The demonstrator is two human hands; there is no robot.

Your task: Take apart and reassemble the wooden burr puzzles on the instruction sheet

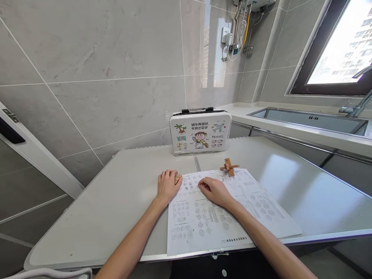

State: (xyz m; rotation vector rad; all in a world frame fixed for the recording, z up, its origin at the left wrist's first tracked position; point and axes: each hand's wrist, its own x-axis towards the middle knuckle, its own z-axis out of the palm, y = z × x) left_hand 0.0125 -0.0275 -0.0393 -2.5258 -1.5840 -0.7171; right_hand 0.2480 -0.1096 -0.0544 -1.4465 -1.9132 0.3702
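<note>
My left hand (pixel 168 186) rests at the left edge of a printed instruction sheet (pixel 203 240), its fingers curled over small wooden puzzle pieces (pixel 178 178). Only part of the wood shows beside the thumb; the rest is hidden under the hand. Above the middle of the sheet, my right hand (pixel 216 190) is closed, with fingertips and thumb together. Whether anything small is pinched there cannot be seen. Beyond it, at the sheet's far edge, stands a cross-shaped wooden interlocking puzzle (pixel 229 167), apart from both hands.
A white folding table (pixel 116 217) carries everything. At its back, against the tiled wall, a white case with cartoon prints (pixel 200 133) stands upright. To the right are a counter with a sink (pixel 308 120) and a faucet (pixel 356 108). A chair back (pixel 52 273) shows at lower left.
</note>
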